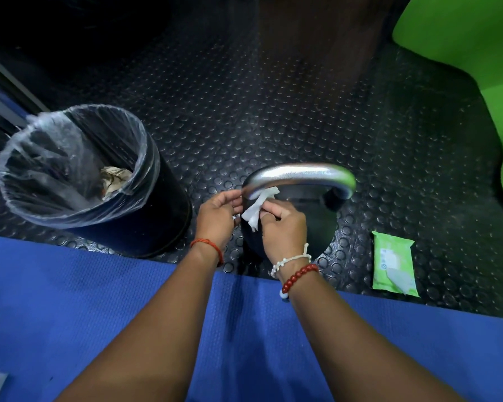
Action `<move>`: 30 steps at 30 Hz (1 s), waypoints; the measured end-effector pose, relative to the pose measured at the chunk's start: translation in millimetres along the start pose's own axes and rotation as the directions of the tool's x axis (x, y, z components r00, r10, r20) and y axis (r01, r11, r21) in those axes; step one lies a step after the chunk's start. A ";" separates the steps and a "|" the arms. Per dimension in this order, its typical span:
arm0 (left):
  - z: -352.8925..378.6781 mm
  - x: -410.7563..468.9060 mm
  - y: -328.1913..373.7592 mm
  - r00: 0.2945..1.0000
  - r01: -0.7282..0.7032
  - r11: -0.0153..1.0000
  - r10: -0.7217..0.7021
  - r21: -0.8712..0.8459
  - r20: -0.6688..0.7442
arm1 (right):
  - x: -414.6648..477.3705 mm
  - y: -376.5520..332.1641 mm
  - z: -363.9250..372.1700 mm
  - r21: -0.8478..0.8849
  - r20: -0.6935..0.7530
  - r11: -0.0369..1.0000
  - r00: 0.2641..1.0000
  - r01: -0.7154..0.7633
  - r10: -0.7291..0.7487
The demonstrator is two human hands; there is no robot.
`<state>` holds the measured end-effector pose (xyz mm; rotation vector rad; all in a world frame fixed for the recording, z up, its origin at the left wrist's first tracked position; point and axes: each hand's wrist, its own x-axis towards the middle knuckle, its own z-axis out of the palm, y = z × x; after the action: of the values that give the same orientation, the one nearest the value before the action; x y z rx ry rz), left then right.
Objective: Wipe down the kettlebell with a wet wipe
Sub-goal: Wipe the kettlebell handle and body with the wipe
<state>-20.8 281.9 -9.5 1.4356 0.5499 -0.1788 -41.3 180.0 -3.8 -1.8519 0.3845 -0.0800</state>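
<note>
White crumpled wet wipe (pixel 257 208), pinched by the right hand (pixel 283 227) and left hand (pixel 218 217), is rubbing the black kettlebell's (pixel 311 224) silver handle (pixel 299 174) at its nine o'clock end, body seemingly unwiped.

White wipe (pixel 256 208), silver handle (pixel 299 175), black studded floor (pixel 273 97)

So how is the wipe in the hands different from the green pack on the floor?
The wet wipe is white, crumpled and loose; the green pack is flat and rectangular. The wipe is pinched by the right hand against the kettlebell handle, with the left hand at its edge, while the pack lies untouched on the black studded floor, to the kettlebell's right. Shared: a white wipe pokes out of the pack too.
</note>
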 end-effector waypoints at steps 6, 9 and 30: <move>-2.1 2.0 -1.9 1.000 0.003 1.000 -0.003 0.006 0.001 | -3.3 3.2 5.1 0.063 -0.024 0.998 0.999 -0.021 0.023; -1.8 1.1 -1.1 1.000 0.003 1.000 -0.003 0.012 0.002 | -1.8 3.3 5.8 0.077 -0.048 0.997 0.998 -0.028 0.032; -2.6 2.2 -0.2 0.999 -0.028 0.999 0.028 0.019 0.029 | -2.7 -1.1 9.6 0.160 -0.062 0.984 0.994 -0.079 0.090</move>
<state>-19.6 284.9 -10.7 1.4571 0.5050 -0.1829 -41.2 189.8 -5.4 -1.6787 0.4908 -0.1140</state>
